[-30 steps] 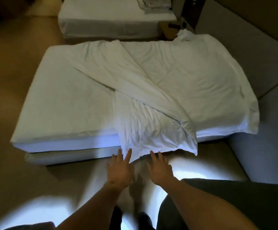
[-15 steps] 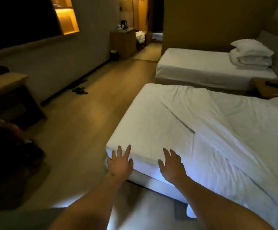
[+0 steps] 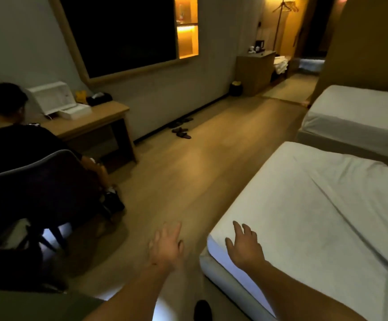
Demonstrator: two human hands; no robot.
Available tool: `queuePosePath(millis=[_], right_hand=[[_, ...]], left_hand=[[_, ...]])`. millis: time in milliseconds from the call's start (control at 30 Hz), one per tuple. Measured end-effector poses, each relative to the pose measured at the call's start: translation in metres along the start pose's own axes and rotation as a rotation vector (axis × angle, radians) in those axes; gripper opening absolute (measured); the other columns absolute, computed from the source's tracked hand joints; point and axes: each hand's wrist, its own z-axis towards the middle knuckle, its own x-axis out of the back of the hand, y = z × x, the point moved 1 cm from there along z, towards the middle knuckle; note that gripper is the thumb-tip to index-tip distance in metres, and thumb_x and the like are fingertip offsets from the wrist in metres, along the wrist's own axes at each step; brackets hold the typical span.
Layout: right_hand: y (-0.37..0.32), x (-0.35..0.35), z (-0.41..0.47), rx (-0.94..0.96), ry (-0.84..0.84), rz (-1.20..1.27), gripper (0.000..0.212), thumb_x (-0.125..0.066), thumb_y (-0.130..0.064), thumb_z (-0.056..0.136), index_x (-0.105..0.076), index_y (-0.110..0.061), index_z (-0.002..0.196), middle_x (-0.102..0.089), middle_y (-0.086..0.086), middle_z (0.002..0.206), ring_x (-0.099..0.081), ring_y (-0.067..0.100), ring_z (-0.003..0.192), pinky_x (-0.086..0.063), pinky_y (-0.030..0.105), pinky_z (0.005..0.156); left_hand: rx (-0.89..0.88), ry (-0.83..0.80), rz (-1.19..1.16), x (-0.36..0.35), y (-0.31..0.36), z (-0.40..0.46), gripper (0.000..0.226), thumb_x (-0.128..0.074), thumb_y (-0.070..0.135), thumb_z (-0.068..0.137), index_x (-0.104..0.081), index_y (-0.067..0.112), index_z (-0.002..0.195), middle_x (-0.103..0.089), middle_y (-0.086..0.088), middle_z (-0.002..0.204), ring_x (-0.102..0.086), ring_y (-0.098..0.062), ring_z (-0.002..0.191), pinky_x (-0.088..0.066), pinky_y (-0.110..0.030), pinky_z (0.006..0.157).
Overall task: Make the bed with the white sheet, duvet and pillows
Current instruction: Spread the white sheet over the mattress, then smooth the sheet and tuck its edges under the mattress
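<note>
Both hands empty, at near bed corner.
Left hand (image 3: 166, 247) over floor (image 3: 176, 172), fingers loosely spread; right hand (image 3: 245, 245) above white sheet (image 3: 304, 218) on near bed, fingers splayed, contact unclear; duvet fold (image 3: 359, 214) further right.

White sheet (image 3: 304, 205); tan wood floor (image 3: 188, 170); black window (image 3: 118, 31).

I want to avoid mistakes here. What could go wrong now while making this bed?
1. Neither the left hand nor the right hand holds anything, so the folded duvet may stay bunched on the bed.
2. The bed corner is near the legs; a knock seems possible.
3. The chair narrows the floor behind.
</note>
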Motion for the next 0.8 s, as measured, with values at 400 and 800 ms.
queuePosePath(millis=[400,800], right_hand=[[-0.107,0.023,0.32,-0.052,-0.018,0.056,0.065,-0.042,-0.047,0.099,-0.019,-0.022,0.154,-0.027,0.007,0.157,-0.027,0.03,0.142,-0.033,0.043,0.113],[-0.183,0.036,0.595,-0.199,-0.006,0.038,0.065,-0.044,-0.045,0.097,-0.023,-0.02,0.154,-0.028,0.01,0.157,-0.027,0.032,0.142,-0.033,0.044,0.113]], left_hand=[[-0.037,-0.026,-0.087,0.102,-0.001,0.31,0.059,-0.033,0.046,0.102,-0.007,0.044,0.155,-0.005,-0.007,0.166,-0.012,-0.032,0.151,-0.017,-0.053,0.119],[-0.156,-0.09,0.004,0.157,-0.025,0.643,0.06,-0.033,0.047,0.1,-0.008,0.044,0.155,-0.009,-0.008,0.165,-0.015,-0.034,0.149,-0.021,-0.052,0.118]])
